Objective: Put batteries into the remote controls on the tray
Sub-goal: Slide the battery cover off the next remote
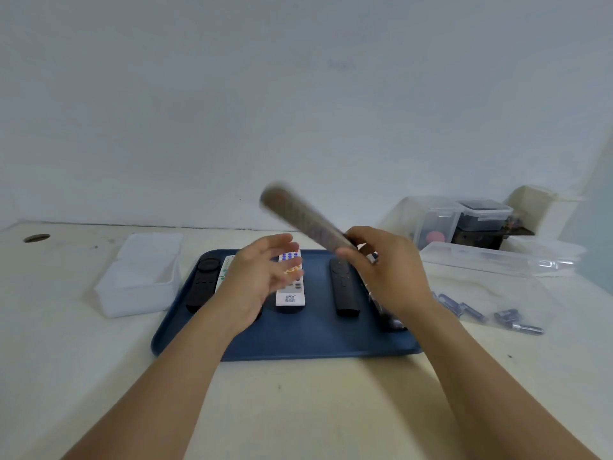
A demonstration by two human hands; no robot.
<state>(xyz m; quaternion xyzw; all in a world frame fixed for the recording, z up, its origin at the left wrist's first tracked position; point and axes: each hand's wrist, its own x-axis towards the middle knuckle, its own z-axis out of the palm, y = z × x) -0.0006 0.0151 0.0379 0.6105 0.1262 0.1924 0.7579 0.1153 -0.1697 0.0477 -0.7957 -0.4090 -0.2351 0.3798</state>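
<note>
A blue tray [298,340] lies on the pale table in front of me. On it are a black remote [202,282] at the left, a white remote with coloured buttons [291,287] in the middle and a slim black remote [345,290] to its right. My right hand [388,270] grips one end of a long greyish remote [302,217], blurred and raised above the tray, pointing up and left. My left hand [262,277] hovers over the tray with relaxed, spread fingers and holds nothing. Several dark batteries [491,313] lie loose on the table right of the tray.
A white open box [142,277] stands left of the tray. A clear plastic lid [497,257] and clear storage boxes [457,220] sit at the back right. A round hole [36,238] is in the table at the far left. The wall is close behind.
</note>
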